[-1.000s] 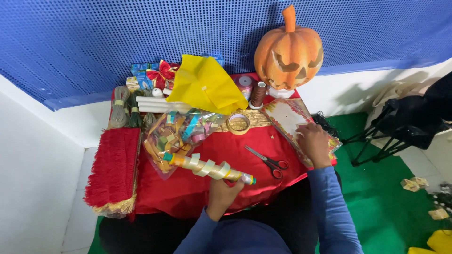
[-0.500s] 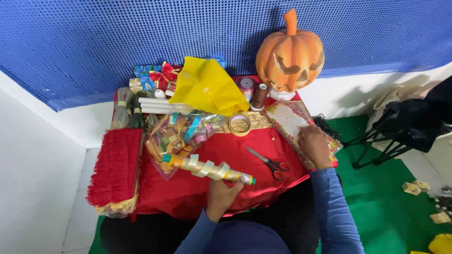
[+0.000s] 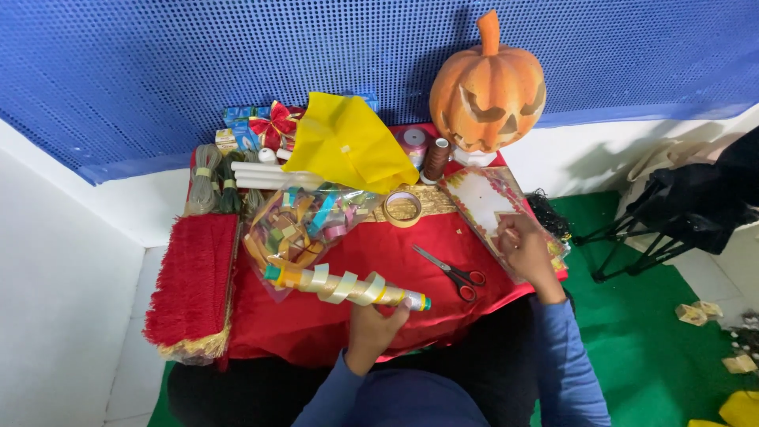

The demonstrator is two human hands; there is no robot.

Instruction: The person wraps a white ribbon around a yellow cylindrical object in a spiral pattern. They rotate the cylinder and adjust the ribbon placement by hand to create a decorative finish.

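My left hand [image 3: 371,328] holds a stick wrapped in a spiral of pale ribbon [image 3: 345,286], gripping it from below near its right end. The fingers are closed around it. The long axis of the stick runs almost left to right across the red cloth of the surface [image 3: 379,253], with the left end a little higher and farther from me, and the small blue tip at the right end pointing toward the scissors [image 3: 451,274]. The left end lies over a clear bag of coloured ribbon pieces [image 3: 304,221].

My right hand [image 3: 523,247] is well apart from the stick, at the right edge of the surface. It rests on a flat decorated card in clear wrap [image 3: 484,202], with the fingers bent down on it; whether they pinch something small I cannot tell. The scissors lie between my two hands, nearer to the right one, handles toward me.

Farther back stand a roll of tape [image 3: 403,208], a yellow sheet [image 3: 348,146], spools of thread [image 3: 425,152] and an orange pumpkin lantern [image 3: 489,91]. A red fringed cloth [image 3: 194,285] hangs at the left
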